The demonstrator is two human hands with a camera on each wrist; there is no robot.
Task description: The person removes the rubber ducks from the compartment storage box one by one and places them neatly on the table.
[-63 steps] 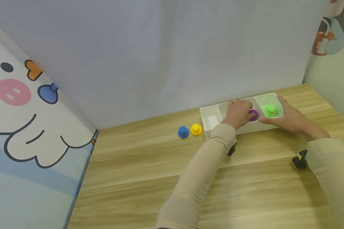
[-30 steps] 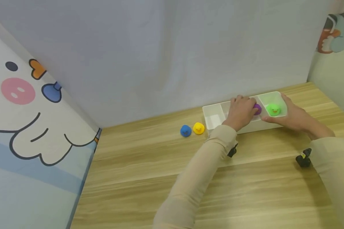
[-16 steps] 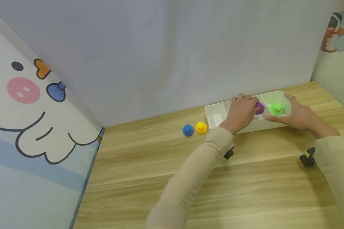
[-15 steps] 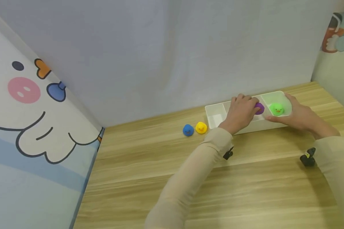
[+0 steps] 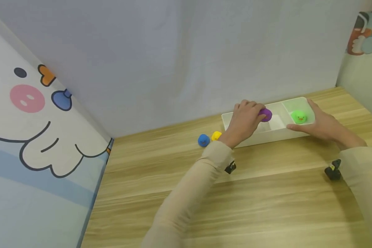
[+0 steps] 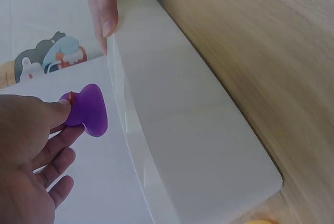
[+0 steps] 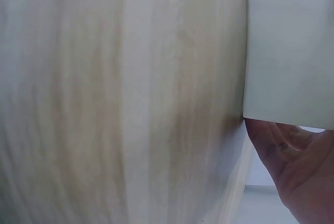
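Observation:
My left hand (image 5: 245, 119) pinches a purple rubber duck (image 5: 266, 115) between thumb and fingers, over the middle of a long white divided box (image 5: 272, 136). In the left wrist view the duck (image 6: 90, 110) is held above the rim, the other fingers loosely bent. My right hand (image 5: 323, 125) grips the box's right end, thumb along the front side and fingers round the end. A green rubber duck (image 5: 298, 117) sits in the rightmost compartment. Left of the box, a blue duck (image 5: 203, 140) and a yellow duck (image 5: 216, 135) rest on the table, the yellow one partly hidden by my left wrist.
The wood-patterned table (image 5: 161, 175) runs back to a pale grey wall (image 5: 127, 69) close behind the box. A panel with cartoon prints (image 5: 28, 103) borders the left side. Small black devices (image 5: 333, 170) show at both wrists.
My left hand has lifted the purple duck out of the compartment beside the green duck and moved left with it. My right hand keeps its grip on the box's end.

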